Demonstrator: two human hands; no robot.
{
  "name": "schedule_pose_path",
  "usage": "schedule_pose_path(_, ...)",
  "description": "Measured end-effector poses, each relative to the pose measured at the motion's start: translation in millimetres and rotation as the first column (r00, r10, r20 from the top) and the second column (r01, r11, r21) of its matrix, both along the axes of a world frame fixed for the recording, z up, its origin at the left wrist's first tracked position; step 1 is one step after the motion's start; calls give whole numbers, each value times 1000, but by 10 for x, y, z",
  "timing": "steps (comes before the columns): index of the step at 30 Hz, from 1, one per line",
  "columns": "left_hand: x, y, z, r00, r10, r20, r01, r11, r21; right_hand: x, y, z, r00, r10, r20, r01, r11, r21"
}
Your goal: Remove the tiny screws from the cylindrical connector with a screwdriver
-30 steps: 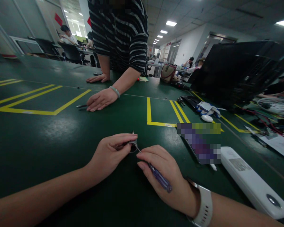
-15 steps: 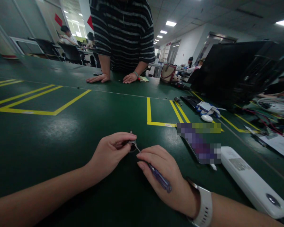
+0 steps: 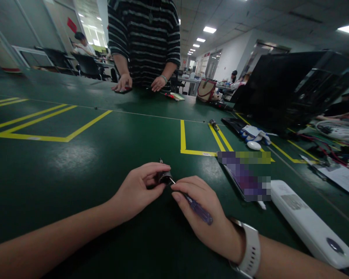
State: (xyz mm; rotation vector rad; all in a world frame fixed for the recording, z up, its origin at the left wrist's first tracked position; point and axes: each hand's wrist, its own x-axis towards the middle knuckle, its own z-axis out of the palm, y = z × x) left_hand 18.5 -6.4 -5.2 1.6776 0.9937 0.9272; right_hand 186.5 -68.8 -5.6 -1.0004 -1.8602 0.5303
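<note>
Between thumb and fingers, my left hand (image 3: pixel 141 188) grips a small round metal part (image 3: pixel 164 178) just above the table. It looks like a short hollow cylinder with a thin shaft poking out at its far side; its exact kind I cannot make out. My right hand (image 3: pixel 200 205) is closed around a screwdriver (image 3: pixel 200 211) with a clear purple handle. The screwdriver's thin metal shank points up and left, its tip at the open near end of the metal part. Whether the tip touches inside is hidden.
The green table (image 3: pixel 119 135) carries yellow tape lines. On the right are a phone (image 3: pixel 241 182), a long white device (image 3: pixel 311 221), a white oval object (image 3: pixel 254 145), gloves (image 3: pixel 254 134) and a small metal cylinder (image 3: pixel 213 124). A person in a striped top (image 3: pixel 145 42) stands opposite.
The metal part has turned in my left hand so its opening faces the screwdriver more. The person opposite has shifted left and lifted a hand, uncovering a red item; the small cylinder has moved slightly.
</note>
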Motion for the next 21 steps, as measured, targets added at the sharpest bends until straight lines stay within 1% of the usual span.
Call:
schedule_pose_path(2, -7, 9, 5, 1000, -23, 5, 23, 1000, -9, -2, 16, 2, 1000, -6, -30, 6, 1000, -2)
schedule_pose_path(5, -25, 36, 8, 1000, -20, 1, 20, 1000, -17, 6, 33, 20, 998, -17, -60, 17, 1000, -4)
schedule_pose_path(8, -48, 71, -1, 999, 1, -41, -1, 1000, 18, 22, 32, 42, 997, -27, -74, 26, 1000, -14)
schedule_pose_path(12, -86, 109, -1, 983, 41, -178, -16, 990, 139, 30, 22, 58, 996, -18, -86, 18, 1000, -7)
schedule_pose_path(15, -113, 122, 22, 950, 78, -303, 3, 966, 259, 28, 19, 63, 996, -11, -92, 11, 1000, -5)
schedule_pose_path(18, -132, 137, 40, 913, 103, -394, 51, 930, 363, 31, 18, 68, 995, -7, -98, 6, 1000, -2)
schedule_pose_path(21, -145, 166, 35, 877, 140, -459, 106, 876, 470, 39, 15, 75, 995, -2, -98, 2, 1000, 1)
